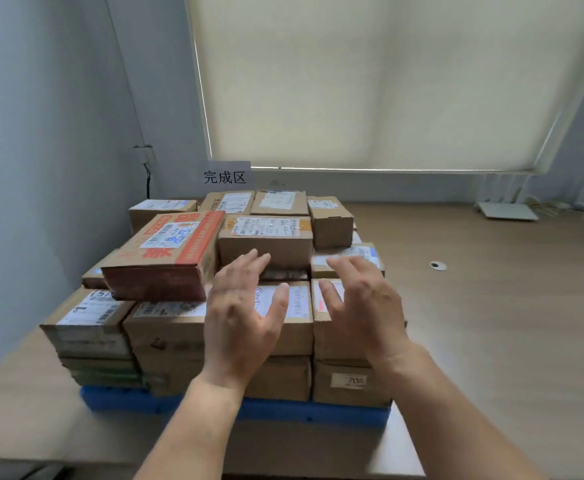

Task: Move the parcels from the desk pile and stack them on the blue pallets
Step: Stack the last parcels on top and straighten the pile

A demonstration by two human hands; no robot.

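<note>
Several cardboard parcels are stacked in layers on a blue pallet point(346, 415) on the wooden surface. On top sit a red-and-orange printed box point(166, 258) at the left and a plain brown parcel point(266, 237) with a white label in the middle. My left hand point(242, 317) and my right hand point(363, 306) hover with spread fingers in front of that brown parcel, over the front row of boxes. Neither hand holds anything. The lower front parcels are partly hidden by my hands and forearms.
A paper sign point(225, 176) with Chinese characters hangs on the wall behind the stack, under a drawn roller blind point(387, 81). The wooden surface point(491, 306) stretches to the right, with a small round grommet point(438, 265) and white items point(506, 211) at the far right.
</note>
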